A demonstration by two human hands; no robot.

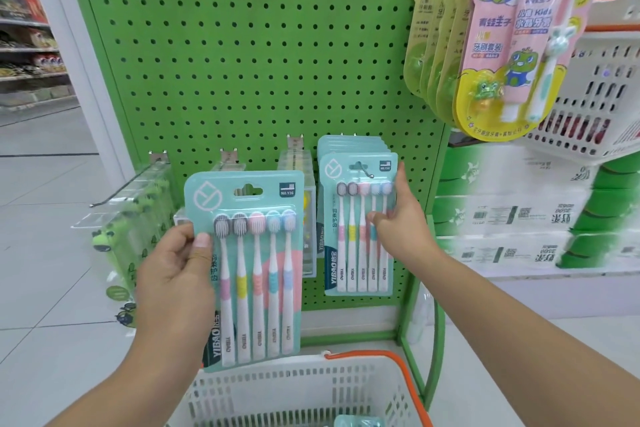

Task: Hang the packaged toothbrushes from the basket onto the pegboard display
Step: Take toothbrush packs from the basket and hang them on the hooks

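A teal five-brush toothbrush pack (251, 267) is held upright in front of the lower left part of the green pegboard (242, 62), above the far rim of the white basket (298, 392). It is gripped at its left edge by the left hand (173, 274): the thumb (202, 246) is pressed on the front of the card just beside the grey brush heads, while the other fingers are curled behind the pack and are mostly hidden. The hang slot at the top of this pack is free of any hook.

A stack of hung toothbrush packs (358, 222) is carried on a hook (365, 170) near the pegboard's lower right edge, the front pack's slot being threaded over the hook's tip. The front pack is touched at its right edge by the right hand (401, 218); the fingertips (375, 217) are bent onto the blister over the brush necks, and the thumb is laid along the card's right side (whether the card is actually pinched cannot be told).

Another teal pack (358, 421) is seen lying inside the basket at the bottom edge of the view, beside the orange handle (398, 371). Kids' toothbrush sets (502, 45) are hung at the pegboard's upper right corner, and clear-boxed items (138, 218) are hung on the hooks along its lower left.
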